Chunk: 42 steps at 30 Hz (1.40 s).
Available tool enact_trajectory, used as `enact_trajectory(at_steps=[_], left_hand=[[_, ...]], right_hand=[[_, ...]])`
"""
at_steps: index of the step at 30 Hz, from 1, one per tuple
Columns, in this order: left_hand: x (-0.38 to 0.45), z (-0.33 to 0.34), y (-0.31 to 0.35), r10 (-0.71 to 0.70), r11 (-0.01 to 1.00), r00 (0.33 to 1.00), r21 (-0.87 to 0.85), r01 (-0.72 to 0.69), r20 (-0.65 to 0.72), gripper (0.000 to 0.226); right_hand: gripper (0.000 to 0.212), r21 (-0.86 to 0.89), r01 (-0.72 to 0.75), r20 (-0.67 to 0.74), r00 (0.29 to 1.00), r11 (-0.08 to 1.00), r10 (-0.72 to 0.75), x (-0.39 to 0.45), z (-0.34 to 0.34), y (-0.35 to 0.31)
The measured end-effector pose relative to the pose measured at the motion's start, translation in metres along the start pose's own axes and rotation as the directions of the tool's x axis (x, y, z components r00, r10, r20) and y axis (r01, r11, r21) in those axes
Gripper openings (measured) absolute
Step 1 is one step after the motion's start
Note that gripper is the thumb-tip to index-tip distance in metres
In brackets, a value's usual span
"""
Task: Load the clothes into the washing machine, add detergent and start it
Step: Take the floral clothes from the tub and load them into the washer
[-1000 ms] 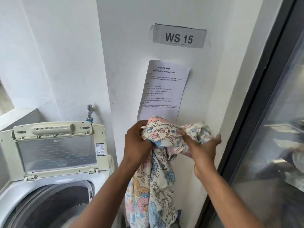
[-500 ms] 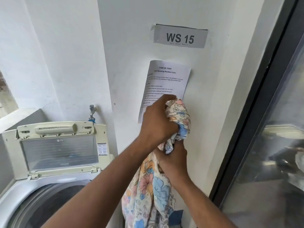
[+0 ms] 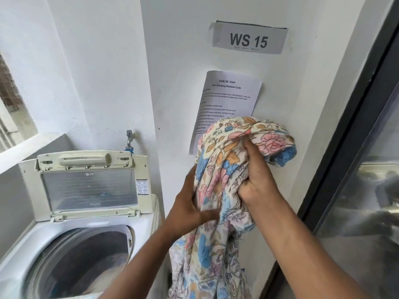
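A floral cloth (image 3: 218, 251), cream with pink, blue and orange flowers, hangs in front of the white wall to the right of the washing machine. My left hand (image 3: 190, 210) grips its middle from the left side. My right hand (image 3: 257, 180) is closed on a bunched upper part, with a fold draped over the fingers. The top-loading washing machine (image 3: 142, 225) stands at lower left with its lid (image 3: 90, 184) raised upright and its drum (image 3: 82, 264) open; some fabric shows at the drum's bottom. No detergent is in view.
A printed instruction sheet (image 3: 231, 98) and a "WS 15" sign (image 3: 248, 39) are taped to the wall behind the cloth. A tap (image 3: 129, 139) sits above the machine's rear. A dark-framed glass door (image 3: 364, 169) runs along the right. A window ledge (image 3: 19, 152) is at left.
My left hand dropped from the top of the cloth to its middle. My right hand moved up and now bunches the upper part; the cloth hangs more gathered.
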<state>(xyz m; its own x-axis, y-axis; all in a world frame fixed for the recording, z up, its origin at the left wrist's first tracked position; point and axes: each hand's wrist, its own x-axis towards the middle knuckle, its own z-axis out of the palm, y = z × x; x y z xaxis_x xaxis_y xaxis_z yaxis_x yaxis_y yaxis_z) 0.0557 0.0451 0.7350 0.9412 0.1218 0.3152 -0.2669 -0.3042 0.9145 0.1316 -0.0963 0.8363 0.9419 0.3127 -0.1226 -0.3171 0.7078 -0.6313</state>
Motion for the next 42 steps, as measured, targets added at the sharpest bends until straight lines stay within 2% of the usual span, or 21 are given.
enact_trajectory(at_steps=[3, 7, 10, 13, 16, 20, 21, 22, 23, 25, 26, 27, 28, 30, 32, 33, 36, 38, 40, 41, 42], left_hand=[[-0.001, 0.01, -0.002, 0.036, 0.994, 0.989, 0.111, -0.02, -0.14, 0.075], [0.006, 0.006, 0.007, 0.016, 1.0, 0.956, -0.002, -0.017, -0.292, 0.034], [0.013, -0.001, 0.009, -0.058, 0.997, 0.936, -0.065, 0.038, -0.348, 0.036], [0.019, -0.004, 0.023, -0.094, 0.989, 0.902, -0.146, 0.035, -0.422, 0.046], [0.03, -0.007, 0.039, -0.118, 0.967, 0.884, -0.254, 0.0, -0.452, 0.043], [0.042, -0.014, 0.06, -0.094, 0.942, 0.887, -0.328, -0.067, -0.451, 0.034], [0.045, -0.016, 0.065, -0.074, 0.944, 0.893, -0.319, -0.08, -0.444, 0.035], [0.048, -0.018, 0.069, -0.055, 0.949, 0.898, -0.301, -0.088, -0.437, 0.036], [0.051, -0.021, 0.074, -0.033, 0.953, 0.905, -0.285, -0.099, -0.425, 0.035], [0.056, -0.028, 0.081, 0.016, 0.966, 0.913, -0.23, -0.119, -0.408, 0.035], [0.058, -0.031, 0.084, 0.05, 0.974, 0.914, -0.181, -0.133, -0.402, 0.036], [0.061, -0.034, 0.088, 0.085, 0.981, 0.918, -0.129, -0.146, -0.389, 0.037], [0.064, -0.034, 0.091, 0.121, 0.984, 0.919, -0.077, -0.161, -0.375, 0.039], [0.068, -0.029, 0.098, 0.204, 0.978, 0.921, 0.039, -0.203, -0.332, 0.045], [0.071, -0.02, 0.103, 0.285, 0.956, 0.917, 0.156, -0.249, -0.278, 0.053], [0.073, -0.016, 0.106, 0.311, 0.944, 0.916, 0.195, -0.266, -0.255, 0.054], [0.075, -0.007, 0.112, 0.346, 0.926, 0.91, 0.239, -0.292, -0.228, 0.052], [0.074, -0.001, 0.115, 0.359, 0.918, 0.91, 0.254, -0.305, -0.206, 0.051], [0.072, 0.005, 0.117, 0.392, 0.897, 0.907, 0.284, -0.339, -0.154, 0.05], [0.071, 0.007, 0.117, 0.406, 0.885, 0.906, 0.296, -0.359, -0.116, 0.049], [0.07, 0.008, 0.117, 0.412, 0.877, 0.908, 0.303, -0.373, -0.076, 0.049]], right_hand=[[0.045, 0.088, -0.037, 0.094, 0.995, 0.995, 0.029, -0.001, 0.006, -0.004], [0.051, 0.132, -0.074, 0.094, 0.994, 0.989, 0.062, -0.002, -0.001, 0.002], [0.057, 0.098, -0.087, 0.066, 0.995, 0.991, 0.081, -0.002, -0.016, 0.006], [0.06, -0.073, -0.126, 0.013, 0.992, 0.989, 0.127, -0.009, -0.03, 0.016], [0.069, -0.255, -0.204, -0.117, 0.977, 0.945, 0.179, -0.017, -0.047, 0.032], [0.056, -0.566, -0.198, -0.321, 0.947, 0.8, 0.007, -0.025, -0.062, 0.043], [0.052, -0.668, -0.124, -0.306, 0.945, 0.734, -0.119, -0.025, -0.067, 0.045], [0.052, -0.794, -0.027, -0.239, 0.932, 0.607, -0.272, -0.026, -0.07, 0.044], [0.052, -0.916, 0.047, -0.139, 0.894, 0.398, -0.425, -0.026, -0.073, 0.043], [0.053, -0.993, 0.104, 0.111, 0.743, -0.05, -0.66, -0.028, -0.077, 0.035], [0.065, -0.971, 0.155, 0.24, 0.662, -0.184, -0.71, -0.029, -0.078, 0.031], [0.08, -0.935, 0.243, 0.353, 0.615, -0.256, -0.705, -0.028, -0.078, 0.027], [0.098, -0.898, 0.339, 0.438, 0.621, -0.28, -0.65, -0.027, -0.077, 0.023], [0.123, -0.818, 0.545, 0.564, 0.699, -0.185, -0.439, -0.019, -0.075, 0.021], [0.123, -0.754, 0.657, 0.638, 0.732, -0.004, -0.238, -0.016, -0.069, 0.022], [0.118, -0.732, 0.677, 0.654, 0.73, 0.076, -0.198, -0.015, -0.066, 0.024], [0.108, -0.722, 0.66, 0.619, 0.751, 0.208, -0.23, -0.015, -0.061, 0.029], [0.089, -0.748, 0.642, 0.577, 0.755, 0.171, -0.312, -0.013, -0.058, 0.034], [0.06, -0.766, 0.636, 0.544, 0.718, 0.092, -0.435, -0.013, -0.054, 0.041], [0.049, -0.775, 0.627, 0.508, 0.698, 0.087, -0.504, -0.013, -0.053, 0.044], [0.041, -0.782, 0.608, 0.447, 0.702, 0.139, -0.554, -0.015, -0.05, 0.045]])
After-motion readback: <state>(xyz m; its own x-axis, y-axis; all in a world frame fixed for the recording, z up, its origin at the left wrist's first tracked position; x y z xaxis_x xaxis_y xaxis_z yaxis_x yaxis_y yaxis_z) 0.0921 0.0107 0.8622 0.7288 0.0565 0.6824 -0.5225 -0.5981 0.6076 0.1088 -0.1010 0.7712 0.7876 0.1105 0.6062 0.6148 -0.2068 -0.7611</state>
